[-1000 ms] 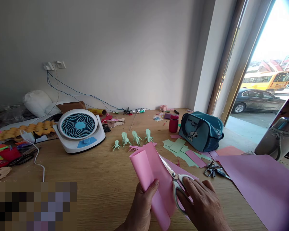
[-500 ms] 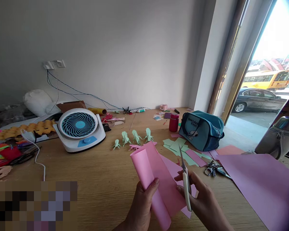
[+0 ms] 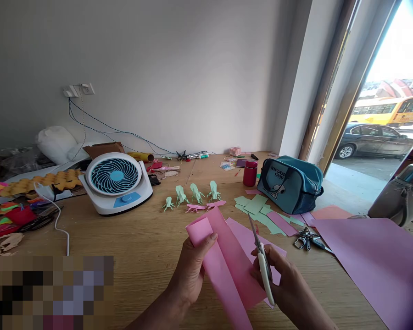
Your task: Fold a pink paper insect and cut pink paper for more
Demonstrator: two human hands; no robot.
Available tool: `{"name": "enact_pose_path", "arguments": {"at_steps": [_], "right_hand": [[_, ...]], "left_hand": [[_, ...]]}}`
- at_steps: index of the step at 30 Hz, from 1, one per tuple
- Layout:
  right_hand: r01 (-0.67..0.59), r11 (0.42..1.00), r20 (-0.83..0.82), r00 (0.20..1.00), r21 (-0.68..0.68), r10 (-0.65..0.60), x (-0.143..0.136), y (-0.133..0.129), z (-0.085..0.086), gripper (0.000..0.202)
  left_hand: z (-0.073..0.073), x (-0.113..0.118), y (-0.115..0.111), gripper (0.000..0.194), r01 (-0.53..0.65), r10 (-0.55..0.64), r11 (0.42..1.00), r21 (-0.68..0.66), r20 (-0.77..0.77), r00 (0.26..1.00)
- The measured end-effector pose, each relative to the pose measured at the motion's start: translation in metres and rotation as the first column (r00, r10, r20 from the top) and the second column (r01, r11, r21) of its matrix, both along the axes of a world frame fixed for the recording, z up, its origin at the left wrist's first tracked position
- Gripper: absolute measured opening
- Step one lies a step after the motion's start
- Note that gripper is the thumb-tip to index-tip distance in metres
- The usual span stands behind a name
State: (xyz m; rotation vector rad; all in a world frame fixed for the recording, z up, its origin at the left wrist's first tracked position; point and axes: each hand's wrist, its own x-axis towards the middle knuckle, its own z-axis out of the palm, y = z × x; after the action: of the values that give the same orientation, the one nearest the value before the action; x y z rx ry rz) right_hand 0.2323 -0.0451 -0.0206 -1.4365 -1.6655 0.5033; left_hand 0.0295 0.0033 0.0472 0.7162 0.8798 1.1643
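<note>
Pink paper (image 3: 223,275) is now pinched higher by fingers of the left hand (image 3: 189,270); scissors (image 3: 265,275), curled within the right hand's (image 3: 291,282) fingers, have left its edge, apparently pausing cutting.

The person's left hand (image 3: 189,266) and right hand (image 3: 287,282) are bare; the left forearm (image 3: 160,305) and right forearm (image 3: 313,311) are also uncovered, their skin smooth.
</note>
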Motion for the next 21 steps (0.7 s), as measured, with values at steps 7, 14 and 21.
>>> {"name": "enact_pose_path", "arguments": {"at_steps": [7,14,21], "right_hand": [[-0.001,0.987,0.300,0.953,0.160,-0.048,-0.005,-0.005,0.006,0.015],[-0.050,0.964,0.452,0.889,0.261,-0.076,-0.006,-0.008,0.006,0.010],[-0.005,0.959,0.479,0.867,0.285,-0.138,-0.007,-0.005,0.004,0.008]], "left_hand": [[-0.003,0.000,0.004,0.030,0.025,-0.025,1.000,-0.004,0.074,0.997],[-0.008,-0.001,0.004,0.024,-0.044,0.043,0.999,0.029,0.061,0.997],[-0.008,0.003,-0.002,0.024,-0.042,0.038,0.997,0.071,0.063,0.997]]}}
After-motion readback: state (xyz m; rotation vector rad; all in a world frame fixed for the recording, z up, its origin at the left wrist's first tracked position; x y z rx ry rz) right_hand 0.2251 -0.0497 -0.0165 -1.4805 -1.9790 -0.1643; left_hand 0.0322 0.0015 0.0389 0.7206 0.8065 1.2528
